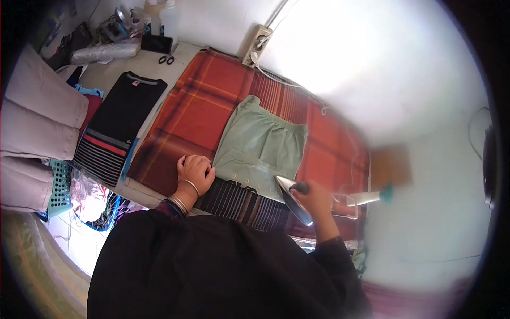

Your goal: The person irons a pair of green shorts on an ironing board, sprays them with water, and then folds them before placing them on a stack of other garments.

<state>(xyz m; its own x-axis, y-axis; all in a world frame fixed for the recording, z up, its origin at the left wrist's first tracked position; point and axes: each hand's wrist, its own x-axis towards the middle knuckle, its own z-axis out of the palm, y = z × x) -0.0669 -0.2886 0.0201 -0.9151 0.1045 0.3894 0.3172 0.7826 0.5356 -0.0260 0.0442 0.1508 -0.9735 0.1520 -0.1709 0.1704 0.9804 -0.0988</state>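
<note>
Pale green shorts (261, 139) with a gathered elastic waistband lie on a red and brown plaid cloth (199, 91). Their lower edge, which bears lettering, points towards me. My right hand (318, 201) grips the dark handle of a clothes iron (291, 201). The iron's tip overlaps the lower right corner of the shorts; whether its soleplate presses there is hard to see. At the lower left corner of the shorts, my left hand (195, 171) rests with bent fingers. Those fingertips are partly hidden, so a hold on the fabric cannot be made out.
Left of the cloth lie a folded black striped T-shirt (123, 115), scissors (166, 59) and a phone (157, 44). A power strip (257, 46) leans at the wall, its cord trailing along the back. On the right, a white-handled object (364, 198) stands near the wall.
</note>
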